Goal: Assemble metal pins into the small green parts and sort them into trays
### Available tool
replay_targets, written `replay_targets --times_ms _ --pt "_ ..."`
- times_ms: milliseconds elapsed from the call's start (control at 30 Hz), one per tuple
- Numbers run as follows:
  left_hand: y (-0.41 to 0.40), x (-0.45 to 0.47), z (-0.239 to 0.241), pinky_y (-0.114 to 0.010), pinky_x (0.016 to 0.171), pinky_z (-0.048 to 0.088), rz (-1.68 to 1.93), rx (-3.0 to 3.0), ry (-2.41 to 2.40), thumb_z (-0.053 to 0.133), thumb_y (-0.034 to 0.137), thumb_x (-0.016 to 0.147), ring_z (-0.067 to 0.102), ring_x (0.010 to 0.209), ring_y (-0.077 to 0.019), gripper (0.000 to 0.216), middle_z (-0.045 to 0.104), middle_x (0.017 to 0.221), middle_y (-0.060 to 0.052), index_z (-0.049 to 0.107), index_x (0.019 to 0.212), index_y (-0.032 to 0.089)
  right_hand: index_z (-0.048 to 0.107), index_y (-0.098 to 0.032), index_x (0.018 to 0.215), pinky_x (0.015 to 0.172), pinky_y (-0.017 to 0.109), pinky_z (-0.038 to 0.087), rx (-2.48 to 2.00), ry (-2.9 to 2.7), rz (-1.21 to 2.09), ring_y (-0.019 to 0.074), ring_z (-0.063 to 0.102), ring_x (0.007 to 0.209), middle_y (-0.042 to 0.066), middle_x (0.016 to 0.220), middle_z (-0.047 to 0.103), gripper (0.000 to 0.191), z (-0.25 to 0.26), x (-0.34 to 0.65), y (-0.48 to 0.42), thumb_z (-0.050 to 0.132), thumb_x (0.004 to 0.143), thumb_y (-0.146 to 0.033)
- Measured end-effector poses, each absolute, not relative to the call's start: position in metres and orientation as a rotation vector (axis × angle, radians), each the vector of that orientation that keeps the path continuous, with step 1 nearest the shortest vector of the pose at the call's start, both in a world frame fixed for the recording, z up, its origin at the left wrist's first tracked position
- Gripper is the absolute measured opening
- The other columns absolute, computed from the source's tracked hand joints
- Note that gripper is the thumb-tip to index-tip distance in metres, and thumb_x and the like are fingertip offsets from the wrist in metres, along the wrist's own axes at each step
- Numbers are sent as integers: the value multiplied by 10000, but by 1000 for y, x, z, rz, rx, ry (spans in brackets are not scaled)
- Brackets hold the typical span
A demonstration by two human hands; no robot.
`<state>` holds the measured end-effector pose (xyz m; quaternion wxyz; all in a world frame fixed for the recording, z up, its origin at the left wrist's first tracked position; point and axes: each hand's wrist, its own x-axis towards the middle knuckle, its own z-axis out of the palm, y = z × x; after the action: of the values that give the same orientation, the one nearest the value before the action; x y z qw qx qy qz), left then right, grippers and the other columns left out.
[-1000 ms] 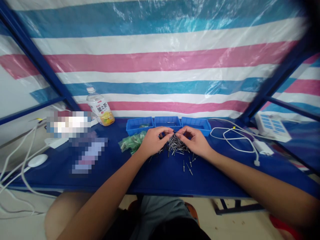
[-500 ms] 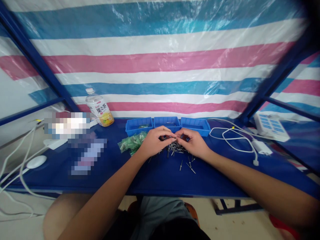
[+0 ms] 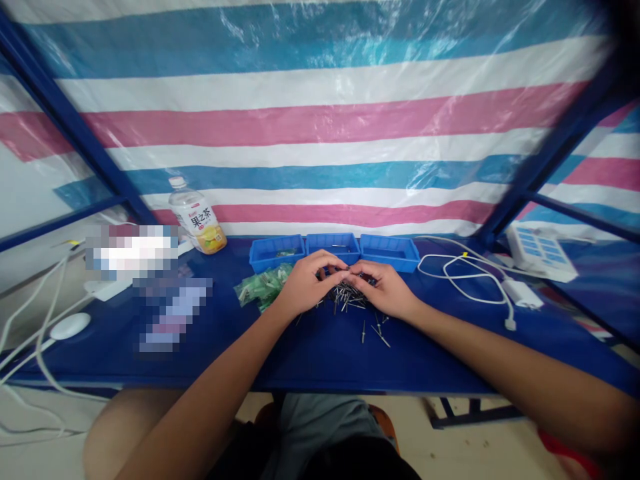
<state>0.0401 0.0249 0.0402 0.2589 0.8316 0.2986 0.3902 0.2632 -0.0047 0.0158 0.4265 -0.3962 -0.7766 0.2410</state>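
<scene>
The left hand (image 3: 304, 285) and the right hand (image 3: 384, 288) meet just above the pile of little metal pins (image 3: 347, 298) on the blue table (image 3: 310, 353). Both hands have their fingertips pinched shut (what they pinch is too small to see). A few loose pins (image 3: 373, 330) lie near the pile. The blue bins (image 3: 334, 244) sit just behind. I think it is best to pinch one pin at a time and keep the hands low over the pile so nothing rolls away.

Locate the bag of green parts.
In the head view the bag of green parts lies on the blue table, just left of the left hand and in front of the leftmost blue bin.
</scene>
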Motion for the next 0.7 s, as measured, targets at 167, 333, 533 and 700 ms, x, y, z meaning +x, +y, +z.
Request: replay_targets --times_ms 167,333,533,700 --pt "30 38 37 -310 713 558 1112 2264 934 616 361 1012 671 809 -154 197 735 1036 -58 749 1093 240 712 -214 987 708 310 558 -1000 -1668 882 182 667 798 49 912 735 356 15 268 6 621 984 -558" --pt "31 38 37 -303 724 547 1172 2253 996 594 328 1026 682 843 -155 191 735 992 -48 754 1068 234 731 -179 926 412 191 337 -1157 -1248 1078 106 532 574 32 768 661 458 18 286 22 731 871 -634" --pt "30 37 39 -294 700 524 1193 2325 1049 593 304 1023 669 818 -151 175 734 960 -35 748 1043 225 726 -188 882 407 228 328 -1197 -1377 983 110 478 478 3 618 610 468 16 296 24 683 907 -654" --pt "32 35 37 -312 743 537 1200 2415 1096 566 281 1032 679 859 -170 184 739 990 -46 734 1064 215 767 -233 975 771 385 563 -1072 -1950 480 212 686 802 58 911 768 240 21 282 8 654 994 -444"
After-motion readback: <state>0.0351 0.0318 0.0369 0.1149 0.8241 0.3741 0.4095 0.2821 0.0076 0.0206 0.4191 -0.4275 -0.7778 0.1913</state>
